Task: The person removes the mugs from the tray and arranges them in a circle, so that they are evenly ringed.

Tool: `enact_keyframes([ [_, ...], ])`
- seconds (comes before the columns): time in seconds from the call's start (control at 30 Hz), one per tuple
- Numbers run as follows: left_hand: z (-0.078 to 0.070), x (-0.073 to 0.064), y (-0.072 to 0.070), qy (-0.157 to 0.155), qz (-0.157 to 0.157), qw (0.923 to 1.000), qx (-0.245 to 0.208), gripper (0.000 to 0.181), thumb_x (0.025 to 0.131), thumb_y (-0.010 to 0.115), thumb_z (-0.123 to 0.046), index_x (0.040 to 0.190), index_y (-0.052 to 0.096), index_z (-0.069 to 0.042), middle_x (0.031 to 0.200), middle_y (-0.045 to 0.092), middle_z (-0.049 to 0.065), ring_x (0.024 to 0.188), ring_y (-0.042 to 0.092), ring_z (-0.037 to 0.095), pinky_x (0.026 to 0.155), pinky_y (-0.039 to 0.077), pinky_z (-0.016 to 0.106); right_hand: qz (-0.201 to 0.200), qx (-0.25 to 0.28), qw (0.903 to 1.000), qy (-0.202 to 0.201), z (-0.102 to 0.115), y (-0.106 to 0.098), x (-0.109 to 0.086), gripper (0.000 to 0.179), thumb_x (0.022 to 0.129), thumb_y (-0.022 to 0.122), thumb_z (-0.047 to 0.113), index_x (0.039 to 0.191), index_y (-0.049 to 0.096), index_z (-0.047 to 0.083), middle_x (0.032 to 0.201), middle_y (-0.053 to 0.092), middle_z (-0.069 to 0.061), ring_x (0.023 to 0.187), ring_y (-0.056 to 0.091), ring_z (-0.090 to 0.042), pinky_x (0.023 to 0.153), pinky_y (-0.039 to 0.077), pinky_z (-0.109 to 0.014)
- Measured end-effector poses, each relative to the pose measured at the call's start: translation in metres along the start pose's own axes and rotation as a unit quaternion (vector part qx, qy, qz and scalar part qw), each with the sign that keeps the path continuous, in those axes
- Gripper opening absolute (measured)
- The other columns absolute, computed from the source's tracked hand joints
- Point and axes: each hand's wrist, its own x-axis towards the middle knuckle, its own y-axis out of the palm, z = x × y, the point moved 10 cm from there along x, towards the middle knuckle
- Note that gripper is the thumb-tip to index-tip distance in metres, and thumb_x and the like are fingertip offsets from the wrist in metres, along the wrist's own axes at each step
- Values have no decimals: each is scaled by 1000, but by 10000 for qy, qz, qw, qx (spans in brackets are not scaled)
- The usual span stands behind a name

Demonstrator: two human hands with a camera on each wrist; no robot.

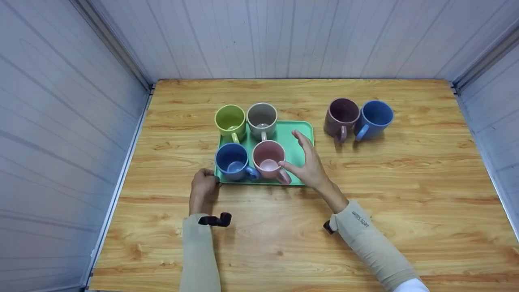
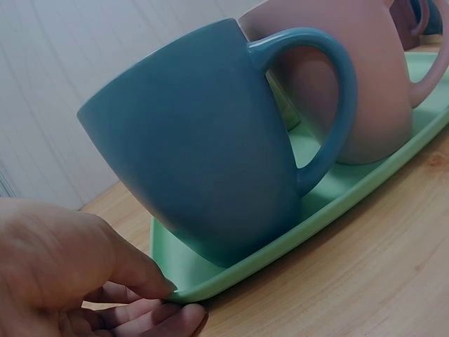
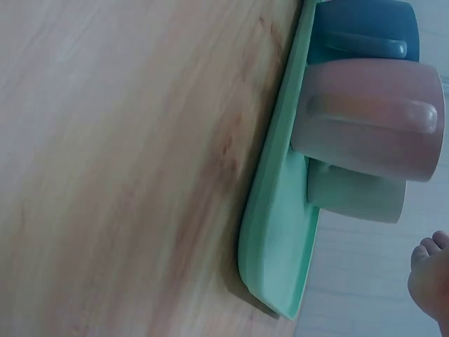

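Observation:
My left hand (image 1: 204,184) pinches the near left corner of a green tray (image 1: 298,152), thumb on its rim and fingers beneath in the left wrist view. Closest to that hand stands a blue mug (image 2: 203,140). Beside it on the tray is a pink mug (image 1: 269,158), handle turned toward the near right. Behind them stand a yellow-green mug (image 1: 230,121) and a grey mug (image 1: 262,119). Over the tray's right part, my right hand (image 1: 311,168) is spread and holds nothing. Its thumb overlaps the pink mug's rim in the head view; the right wrist view shows the hand apart from the mugs.
To the right of the tray, a dark mauve mug (image 1: 341,117) and a second blue mug (image 1: 374,119) stand close together on the wooden table (image 1: 259,243). Pale panels (image 1: 300,40) enclose the table at the back and both sides.

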Motion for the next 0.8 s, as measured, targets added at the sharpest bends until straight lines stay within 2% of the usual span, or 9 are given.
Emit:
enact_keyframes([
  [0.2,-1,0,0,71,-19,9999,71,27,88,46,2,115,50,4,112,53,15,89,56,21,76,51,28,264,-55,9995,143,-3,13,-4,84,77,78,7,145,28,-6,146,36,-26,138,33,-32,114,27,-44],
  [0.4,2,0,-2,-105,-132,9997,178,26,88,48,1,113,51,0,107,54,13,89,55,21,75,48,29,431,-122,9986,277,-5,23,-5,86,76,79,11,145,29,-5,146,36,-26,137,34,-34,113,29,-45],
  [0.63,2,-1,-2,-41,-171,9995,259,23,89,49,0,111,52,1,107,54,13,93,53,22,77,46,30,574,-224,9964,581,-53,40,-8,97,73,83,33,149,27,11,151,35,-7,138,33,-21,113,29,-43],
  [0.8,1,-1,-1,9,-140,9996,262,22,89,48,-1,111,52,-1,103,55,12,88,54,21,74,45,29,604,-307,9947,778,-59,44,-8,103,69,84,41,150,27,14,151,34,-4,137,34,-20,113,28,-47],
])
